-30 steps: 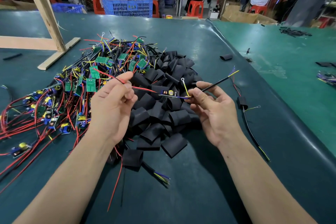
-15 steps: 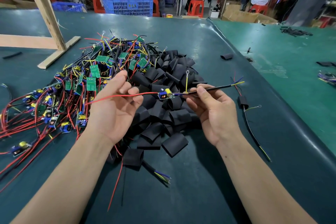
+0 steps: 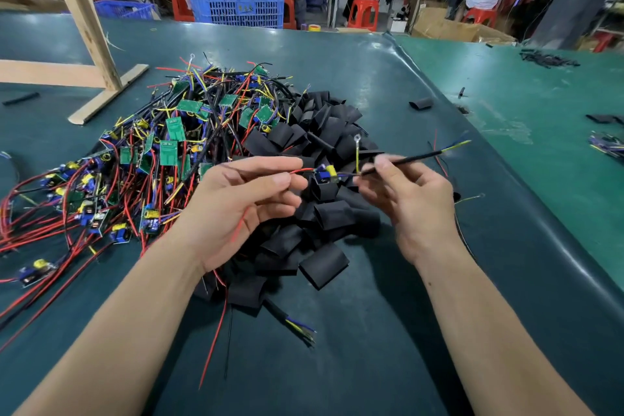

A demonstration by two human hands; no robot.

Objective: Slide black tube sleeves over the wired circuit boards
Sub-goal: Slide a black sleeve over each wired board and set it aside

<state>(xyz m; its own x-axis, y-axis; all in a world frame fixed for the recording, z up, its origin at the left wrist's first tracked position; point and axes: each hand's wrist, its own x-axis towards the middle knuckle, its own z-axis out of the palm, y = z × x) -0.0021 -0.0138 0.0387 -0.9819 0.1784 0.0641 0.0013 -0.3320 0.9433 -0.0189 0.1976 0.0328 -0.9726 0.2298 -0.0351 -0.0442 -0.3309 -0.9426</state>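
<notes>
**Board held by its wires, no sleeve on it yet**

The left hand (image 3: 243, 209) pinches the thin red wire (image 3: 301, 170); the right hand (image 3: 410, 209) pinches the black cable (image 3: 405, 160). Between them hangs the small blue-and-yellow circuit board (image 3: 326, 176), its long axis running hand to hand. Next, I think, one hand must let go and take a black tube sleeve (image 3: 332, 214) from the pile just below.

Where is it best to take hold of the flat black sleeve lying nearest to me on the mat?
Probably pinch the sleeve across its flat faces at its near-right end, coming from the right: that end sticks out of the pile onto the bare mat, free of wires.
</notes>
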